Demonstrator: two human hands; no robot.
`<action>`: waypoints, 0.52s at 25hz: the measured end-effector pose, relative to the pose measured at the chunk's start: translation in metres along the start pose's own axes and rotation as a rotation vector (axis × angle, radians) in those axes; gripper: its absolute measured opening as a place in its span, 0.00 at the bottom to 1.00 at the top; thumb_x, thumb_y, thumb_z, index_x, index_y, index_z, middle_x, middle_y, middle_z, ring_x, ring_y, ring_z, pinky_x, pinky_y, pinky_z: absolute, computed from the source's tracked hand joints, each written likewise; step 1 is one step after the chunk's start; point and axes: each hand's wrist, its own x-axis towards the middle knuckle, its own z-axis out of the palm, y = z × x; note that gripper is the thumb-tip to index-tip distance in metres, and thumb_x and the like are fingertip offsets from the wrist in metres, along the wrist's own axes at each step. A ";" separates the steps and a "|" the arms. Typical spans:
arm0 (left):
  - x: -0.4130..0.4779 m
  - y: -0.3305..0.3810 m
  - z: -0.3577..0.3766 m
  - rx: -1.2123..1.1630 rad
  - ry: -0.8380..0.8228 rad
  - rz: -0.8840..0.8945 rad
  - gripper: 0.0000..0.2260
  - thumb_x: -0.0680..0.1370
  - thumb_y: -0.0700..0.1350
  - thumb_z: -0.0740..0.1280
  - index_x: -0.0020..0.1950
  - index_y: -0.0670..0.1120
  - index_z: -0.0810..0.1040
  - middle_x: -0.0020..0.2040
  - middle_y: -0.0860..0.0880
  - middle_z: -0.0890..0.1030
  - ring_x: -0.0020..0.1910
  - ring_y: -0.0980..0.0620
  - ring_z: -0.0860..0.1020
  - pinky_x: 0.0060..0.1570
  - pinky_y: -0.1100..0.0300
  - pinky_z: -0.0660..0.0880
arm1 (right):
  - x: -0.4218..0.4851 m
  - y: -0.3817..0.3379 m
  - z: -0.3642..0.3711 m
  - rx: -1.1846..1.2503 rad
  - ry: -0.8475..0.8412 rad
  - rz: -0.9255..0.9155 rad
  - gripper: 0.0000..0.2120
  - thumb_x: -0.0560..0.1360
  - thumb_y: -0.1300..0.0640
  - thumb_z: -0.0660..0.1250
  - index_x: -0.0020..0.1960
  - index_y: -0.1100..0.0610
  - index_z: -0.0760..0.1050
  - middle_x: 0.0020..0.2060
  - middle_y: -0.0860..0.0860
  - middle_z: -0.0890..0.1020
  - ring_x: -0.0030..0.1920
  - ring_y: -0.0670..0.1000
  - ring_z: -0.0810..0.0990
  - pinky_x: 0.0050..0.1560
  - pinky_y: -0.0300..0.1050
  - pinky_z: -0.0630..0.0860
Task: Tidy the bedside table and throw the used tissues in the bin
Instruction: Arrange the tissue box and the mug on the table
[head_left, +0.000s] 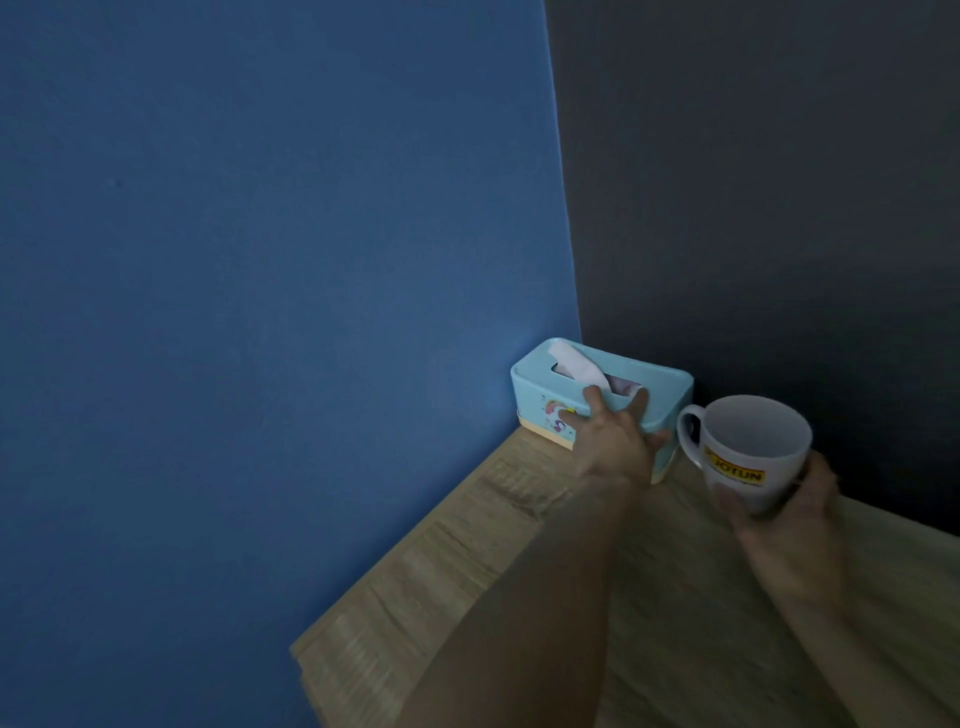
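A light blue tissue box (540, 384) with a cartoon print stands in the far corner of the wooden bedside table (467, 597), a white tissue (732, 369) sticking out of its slot. My left hand (618, 441) lies against the box's front and top edge with fingers spread and straight. To the right, my right hand (779, 499) grips a white empty mug (753, 447) with a yellow logo from below, holding it tilted just above the table. No loose used tissues or bin are in view.
A blue wall (260, 312) borders the table on the left and a dark grey wall (779, 208) runs behind it. The table's left edge (311, 649) meets the blue wall.
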 end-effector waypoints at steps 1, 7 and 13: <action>0.002 0.002 -0.001 -0.030 -0.001 -0.011 0.23 0.79 0.54 0.61 0.74 0.56 0.59 0.70 0.40 0.56 0.71 0.26 0.55 0.64 0.37 0.67 | 0.000 0.002 0.000 -0.024 0.006 -0.005 0.42 0.66 0.58 0.74 0.72 0.53 0.53 0.69 0.59 0.65 0.66 0.62 0.69 0.62 0.60 0.70; 0.013 -0.001 0.003 -0.034 0.002 -0.012 0.25 0.78 0.55 0.61 0.74 0.54 0.61 0.73 0.38 0.56 0.71 0.30 0.57 0.67 0.37 0.63 | 0.002 0.002 0.000 -0.004 -0.005 0.023 0.40 0.67 0.57 0.73 0.72 0.55 0.54 0.68 0.60 0.68 0.66 0.62 0.69 0.61 0.60 0.69; 0.028 -0.006 0.014 0.082 -0.011 0.044 0.25 0.79 0.53 0.61 0.74 0.58 0.58 0.71 0.40 0.57 0.72 0.30 0.54 0.68 0.35 0.61 | 0.001 0.000 0.000 -0.073 0.036 0.003 0.36 0.70 0.58 0.71 0.72 0.57 0.56 0.68 0.61 0.66 0.65 0.62 0.70 0.61 0.59 0.69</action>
